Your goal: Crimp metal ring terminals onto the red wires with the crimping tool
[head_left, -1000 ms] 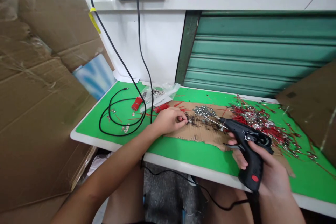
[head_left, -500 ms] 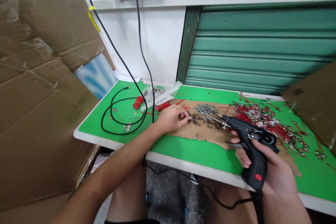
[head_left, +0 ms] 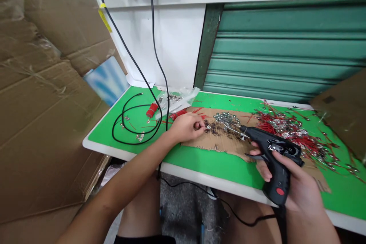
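My right hand (head_left: pixel 294 183) grips a black soldering gun (head_left: pixel 274 156) with a red button on its handle; the index finger is by the trigger lever. Its thin nozzle and a curved solder wire (head_left: pixel 228 126) point left over the scorched cardboard (head_left: pixel 200 143). My left hand (head_left: pixel 187 126) rests at the cardboard's left end, thumb and fingers pinched together. Whatever sits between those fingertips is too small to make out. A small shiny metal piece (head_left: pixel 208 127) lies just beyond them. Behind the nozzle is a heap of small silvery metal parts (head_left: pixel 225 117).
A tangled pile of red wires with metal ends (head_left: pixel 286 129) spreads over the green tabletop (head_left: pixel 200 166) at right. Red wire bundles (head_left: pixel 152 110), a clear plastic bag (head_left: pixel 178 97) and a looped black cable (head_left: pixel 126 143) lie left. Cardboard boxes (head_left: pixel 37 95) stand at the left side.
The view has shifted slightly. The metal piece now shows a little clearer of my left fingertips. My right hand keeps its hold on the soldering gun, nearly unmoved.
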`<state>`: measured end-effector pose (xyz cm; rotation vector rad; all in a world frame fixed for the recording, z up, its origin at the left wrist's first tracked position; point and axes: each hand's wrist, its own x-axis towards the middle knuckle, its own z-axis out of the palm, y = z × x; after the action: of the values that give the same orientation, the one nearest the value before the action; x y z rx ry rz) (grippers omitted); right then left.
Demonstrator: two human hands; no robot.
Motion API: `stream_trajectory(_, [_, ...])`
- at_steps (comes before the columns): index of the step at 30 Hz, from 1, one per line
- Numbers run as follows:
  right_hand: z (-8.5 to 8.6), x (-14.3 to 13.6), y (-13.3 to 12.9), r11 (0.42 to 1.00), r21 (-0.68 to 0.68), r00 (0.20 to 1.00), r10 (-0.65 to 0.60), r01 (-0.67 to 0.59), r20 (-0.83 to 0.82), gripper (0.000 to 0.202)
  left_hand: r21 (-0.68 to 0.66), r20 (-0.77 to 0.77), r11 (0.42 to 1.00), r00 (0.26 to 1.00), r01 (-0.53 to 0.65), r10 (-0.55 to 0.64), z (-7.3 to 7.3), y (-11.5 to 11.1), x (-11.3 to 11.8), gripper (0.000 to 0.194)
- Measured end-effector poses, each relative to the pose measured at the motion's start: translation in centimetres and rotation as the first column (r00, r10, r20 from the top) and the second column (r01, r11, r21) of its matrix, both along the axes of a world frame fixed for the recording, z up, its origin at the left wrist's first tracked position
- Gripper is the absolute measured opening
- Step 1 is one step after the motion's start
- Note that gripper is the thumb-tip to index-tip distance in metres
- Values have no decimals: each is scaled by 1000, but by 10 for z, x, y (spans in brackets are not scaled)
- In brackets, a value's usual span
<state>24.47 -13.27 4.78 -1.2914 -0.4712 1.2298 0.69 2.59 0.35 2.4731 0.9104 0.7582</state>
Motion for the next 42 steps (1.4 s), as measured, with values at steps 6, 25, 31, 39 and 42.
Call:
stream_trajectory(6, [-5,3,-1,999,2,998,52,-52,19,45,-22,-18,1000,1000,-12,11,3,1,-3,7])
stream_trajectory(25, [-11,4,3,982,-57,980,184,-180,78,46,-45,-32,998,999,-37,35,4,2,-5,10])
stream_trajectory(31, [-11,-2,4,984,-38,978,180,-177,102,41,-50,-28,998,999,-35,34,4,3,-6,10])
stream_trajectory(39, [-10,-4,4,973,-122,968,210,-194,135,47,-124,-125,988,990,-88,73,11,1,-11,12])
stream_trajectory(42, [-10,-4,5,972,-129,966,215,-197,143,47,-108,-172,987,980,-118,98,14,-1,-11,11])
